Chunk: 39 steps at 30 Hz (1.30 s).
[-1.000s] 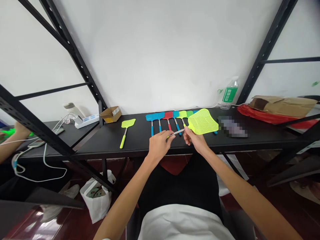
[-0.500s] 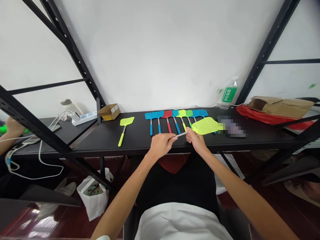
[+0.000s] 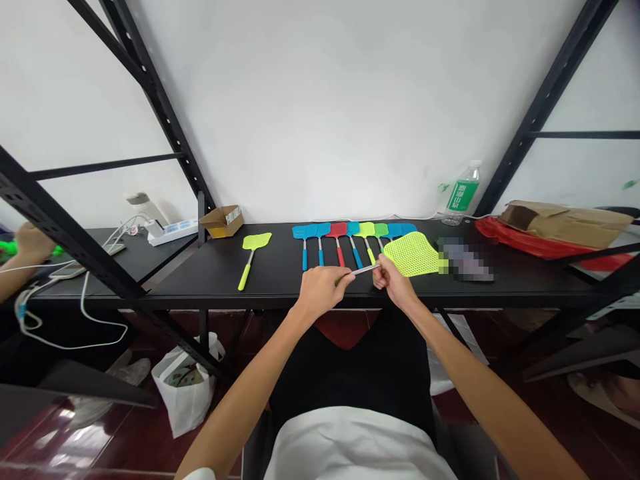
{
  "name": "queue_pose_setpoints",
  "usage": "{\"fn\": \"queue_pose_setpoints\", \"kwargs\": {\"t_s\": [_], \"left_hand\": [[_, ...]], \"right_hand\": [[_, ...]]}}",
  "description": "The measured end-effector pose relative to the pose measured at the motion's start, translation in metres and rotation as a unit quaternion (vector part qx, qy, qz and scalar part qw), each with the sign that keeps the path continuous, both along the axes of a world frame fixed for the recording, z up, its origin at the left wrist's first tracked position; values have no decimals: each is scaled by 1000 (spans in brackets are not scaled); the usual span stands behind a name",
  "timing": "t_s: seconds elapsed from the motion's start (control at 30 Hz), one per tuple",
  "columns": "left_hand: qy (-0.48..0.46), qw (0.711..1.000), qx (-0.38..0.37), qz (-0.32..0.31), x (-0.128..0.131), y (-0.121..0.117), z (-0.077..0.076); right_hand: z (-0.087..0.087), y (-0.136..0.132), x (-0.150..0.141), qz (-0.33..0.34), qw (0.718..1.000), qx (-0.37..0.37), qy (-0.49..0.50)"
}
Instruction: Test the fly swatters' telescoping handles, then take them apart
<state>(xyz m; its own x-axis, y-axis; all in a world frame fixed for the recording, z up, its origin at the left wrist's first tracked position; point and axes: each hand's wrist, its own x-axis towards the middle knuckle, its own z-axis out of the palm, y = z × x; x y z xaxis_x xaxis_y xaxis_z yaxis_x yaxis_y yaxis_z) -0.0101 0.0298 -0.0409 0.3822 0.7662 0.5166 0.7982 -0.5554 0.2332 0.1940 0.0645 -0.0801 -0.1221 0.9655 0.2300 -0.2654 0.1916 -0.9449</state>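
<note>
Both hands are closed on one yellow-green fly swatter (image 3: 413,255), held level over the shelf's front edge. My left hand (image 3: 325,288) wraps its handle end, and the grip is hidden in the fist. My right hand (image 3: 393,281) pinches the metal rod near the perforated head, which points right. Bare rod shows between the two hands. Behind them lies a row of several swatters, among them a blue one (image 3: 303,232), a red one (image 3: 337,230) and a green one (image 3: 381,230). Apart on the left lies another yellow-green swatter (image 3: 257,241).
The black shelf (image 3: 200,273) has metal uprights on both sides. A small cardboard box (image 3: 223,222) stands at left, a water bottle (image 3: 463,193) at back right. A red bag (image 3: 505,243) lies under brown cardboard. Another person's hand (image 3: 34,243) shows far left, beside a power strip (image 3: 175,231).
The held swatter's head has turned, showing more of its perforated face. Both hands keep their hold in nearly the same place. The camera view has shifted slightly.
</note>
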Motion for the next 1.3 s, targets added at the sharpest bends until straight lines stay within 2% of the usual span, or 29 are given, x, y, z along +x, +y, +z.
{"fn": "queue_pose_setpoints", "kwargs": {"t_s": [0.13,0.23,0.37,0.63,0.8,0.9,1.0,1.1,1.3], "left_hand": [[0,1000,6,11,-7,1,3],[1,1000,9,11,-6,1,3],[8,1000,25,14,-2,0,0],[7,998,53,20,-1,1,-4],[-3,999,45,12,-1,0,-2],[3,999,33,1,1,-2,-1],[22,1000,10,-2,1,-4,3],[37,999,-33,-12,-1,-4,9],[-19,979,-187,-74,-14,2,18]], "right_hand": [[1,0,0,-32,998,-19,48],[-3,2,-2,-67,995,-8,68],[-7,2,-4,-75,994,7,74],[-4,1,-4,-67,996,1,57],[-5,3,-5,-46,998,27,13],[-6,4,-5,-34,999,13,14],[-6,3,-5,-33,999,12,0],[-7,3,-5,-66,998,19,-5],[-12,9,-3,-91,995,27,31]]}}
